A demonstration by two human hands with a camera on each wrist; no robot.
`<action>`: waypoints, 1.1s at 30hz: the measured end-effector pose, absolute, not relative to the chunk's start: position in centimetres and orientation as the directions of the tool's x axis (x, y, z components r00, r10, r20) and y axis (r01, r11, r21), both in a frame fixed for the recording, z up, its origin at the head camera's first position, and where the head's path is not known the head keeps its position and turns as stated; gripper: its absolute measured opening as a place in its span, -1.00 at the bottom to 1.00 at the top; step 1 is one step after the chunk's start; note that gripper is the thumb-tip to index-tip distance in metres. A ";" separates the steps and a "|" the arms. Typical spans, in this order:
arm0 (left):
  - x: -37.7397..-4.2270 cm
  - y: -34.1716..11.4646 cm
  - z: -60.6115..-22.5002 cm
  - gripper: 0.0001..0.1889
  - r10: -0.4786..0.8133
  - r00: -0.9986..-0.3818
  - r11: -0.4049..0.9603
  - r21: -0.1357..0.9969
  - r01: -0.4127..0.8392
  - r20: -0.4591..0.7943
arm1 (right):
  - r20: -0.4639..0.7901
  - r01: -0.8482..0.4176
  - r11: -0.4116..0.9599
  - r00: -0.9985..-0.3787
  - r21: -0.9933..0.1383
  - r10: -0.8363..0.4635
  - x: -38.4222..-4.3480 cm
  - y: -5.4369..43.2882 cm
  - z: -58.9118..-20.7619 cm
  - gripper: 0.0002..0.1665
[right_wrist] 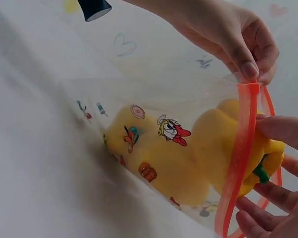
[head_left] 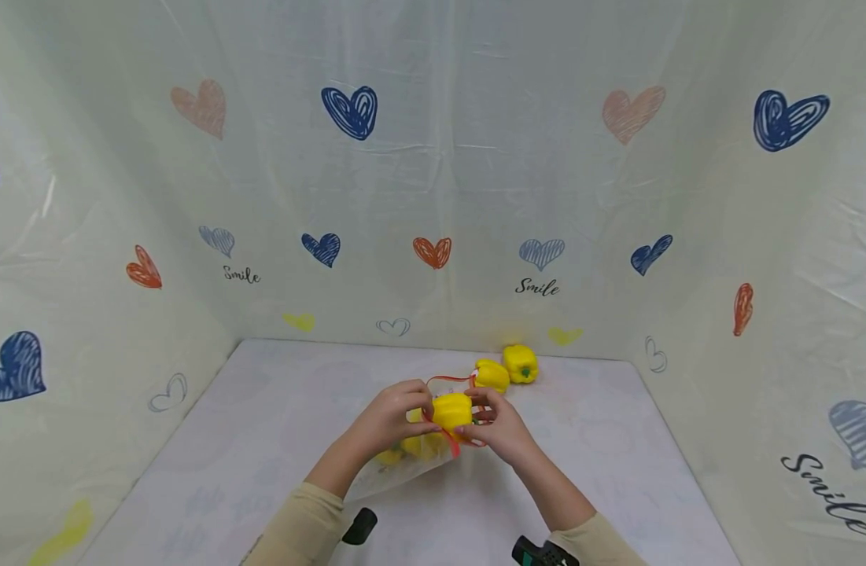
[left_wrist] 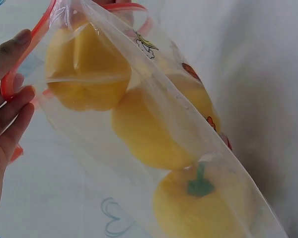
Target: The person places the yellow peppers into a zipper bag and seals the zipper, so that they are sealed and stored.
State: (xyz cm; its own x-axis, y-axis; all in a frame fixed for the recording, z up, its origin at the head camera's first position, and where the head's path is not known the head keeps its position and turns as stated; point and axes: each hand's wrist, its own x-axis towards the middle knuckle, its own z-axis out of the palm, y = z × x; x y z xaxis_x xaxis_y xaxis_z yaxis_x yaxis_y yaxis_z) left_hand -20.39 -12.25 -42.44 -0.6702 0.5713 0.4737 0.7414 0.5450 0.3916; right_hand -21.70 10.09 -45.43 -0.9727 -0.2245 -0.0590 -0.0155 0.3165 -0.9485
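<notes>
My left hand (head_left: 393,413) pinches the red zip edge of a clear printed zip bag (left_wrist: 84,148) between thumb and fingers. At the bag's mouth, my right hand (head_left: 499,424) holds a yellow bell pepper (head_left: 452,410) with its thumb and fingers. This pepper lies partly inside the red zip strip (right_wrist: 241,148), its green stem (right_wrist: 261,173) facing out toward the right palm. Further down in the bag are more yellow bell peppers (left_wrist: 149,131), seen through the cloudy plastic. The bag slants toward the person, its mouth held spread.
Two more yellow bell peppers stand beyond the hands: one (head_left: 491,376) just behind the bag's mouth, another (head_left: 521,365) near the table's back edge. The white table (head_left: 263,440) is walled by pale sheeting (head_left: 440,173) printed with hearts. A black wrist device (head_left: 360,526) sits by the left sleeve.
</notes>
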 end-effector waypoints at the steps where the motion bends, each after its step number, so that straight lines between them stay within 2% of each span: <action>1: -20.4 -12.2 -42.4 -0.75 0.572 -0.669 0.546 0.389 0.742 0.475 | -0.056 -0.021 0.319 -0.972 -0.947 -0.229 -21.7 10.1 -45.4 -0.30; 25: -20.2 -12.3 -42.1 -0.76 0.568 -0.669 0.533 0.404 0.743 0.479 | -0.069 -0.049 0.345 -0.944 -0.937 -0.322 -22.7 8.9 -46.4 -0.36; 33: -20.3 -12.2 -42.4 -0.74 0.623 -0.653 0.573 0.317 0.756 0.430 | -0.046 -0.045 0.273 -0.947 -0.961 -0.319 -22.9 8.8 -46.3 -0.46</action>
State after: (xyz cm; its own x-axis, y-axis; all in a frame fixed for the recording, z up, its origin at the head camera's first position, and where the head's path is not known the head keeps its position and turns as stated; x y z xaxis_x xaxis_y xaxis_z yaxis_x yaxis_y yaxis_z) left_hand -20.35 -12.17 -42.36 -0.6533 0.6231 0.4301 0.7555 0.5731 0.3174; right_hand -22.89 8.76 -46.29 -0.9466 -0.3190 -0.0463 -0.0451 0.2732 -0.9609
